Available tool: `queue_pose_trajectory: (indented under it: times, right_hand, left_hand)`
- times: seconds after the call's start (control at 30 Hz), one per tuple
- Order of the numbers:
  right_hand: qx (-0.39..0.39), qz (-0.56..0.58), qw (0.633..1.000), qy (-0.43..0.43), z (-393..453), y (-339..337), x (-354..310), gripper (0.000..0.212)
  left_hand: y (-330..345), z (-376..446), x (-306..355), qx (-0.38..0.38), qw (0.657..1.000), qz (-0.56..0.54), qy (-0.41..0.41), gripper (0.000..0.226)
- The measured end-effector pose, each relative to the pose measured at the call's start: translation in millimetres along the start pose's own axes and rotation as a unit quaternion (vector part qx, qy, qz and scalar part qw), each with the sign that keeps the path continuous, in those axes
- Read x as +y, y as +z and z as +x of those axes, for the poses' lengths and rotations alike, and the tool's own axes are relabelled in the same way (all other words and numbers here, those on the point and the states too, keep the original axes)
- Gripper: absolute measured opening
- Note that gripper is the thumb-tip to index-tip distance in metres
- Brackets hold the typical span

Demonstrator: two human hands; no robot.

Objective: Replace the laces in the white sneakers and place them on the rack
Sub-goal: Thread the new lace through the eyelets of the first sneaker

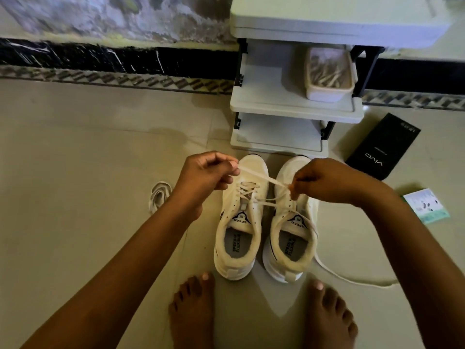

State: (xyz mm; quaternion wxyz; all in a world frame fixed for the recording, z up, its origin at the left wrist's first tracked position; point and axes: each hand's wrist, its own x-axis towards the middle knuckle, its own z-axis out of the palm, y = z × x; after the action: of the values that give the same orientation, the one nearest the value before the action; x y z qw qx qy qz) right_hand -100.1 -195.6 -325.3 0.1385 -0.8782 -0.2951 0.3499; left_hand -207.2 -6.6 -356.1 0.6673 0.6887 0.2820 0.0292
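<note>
Head view looks straight down on two white sneakers standing side by side on a smooth, pale tiled floor [88, 152], toes toward a white plastic rack [276, 107] with black posts. The left sneaker [239, 230] has a soft mesh upper, padded collar and a flat lace [254, 175] crossed through its lower eyelets. The left hand [208, 172] has its fingers curled, pinching one end of that flat woven lace; the right hand [327, 180] pinches the other end, so the lace runs taut between them above the toe. The right sneaker [292, 235] sits just beside it, its own lace trailing loose [352, 279] in a long curve across the floor. A coiled lace [159, 195] lies on the floor to the left. On the rack's middle shelf stands a rounded rectangular tub [327, 94] of pale sticks. A matte black box [382, 147] and a small printed packet [425, 206] lie to the right. Bare feet [193, 311] stand behind the heels.
</note>
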Motion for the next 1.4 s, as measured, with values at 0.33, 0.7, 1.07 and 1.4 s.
queue_pose_trajectory:
  times: [0.33,0.7,1.07,1.4]
  right_hand:
    - [0.104,0.165,0.976,-0.099,23,51,-22,0.024]
    - [0.191,0.266,0.944,-0.039,47,98,-13,0.017]
    - [0.224,0.14,0.964,-0.022,56,124,-24,0.017]
    - [0.229,0.086,0.969,-0.038,60,132,-23,0.022]
  left_hand:
    - [6,2,-5,-0.068,0.969,0.207,0.12,0.02]
    - [4,1,-64,-0.091,0.933,0.347,0.012,0.06]
    - [-10,10,-76,-0.062,0.987,0.037,-0.145,0.023]
    - [-9,10,-76,-0.056,0.984,-0.01,-0.168,0.023]
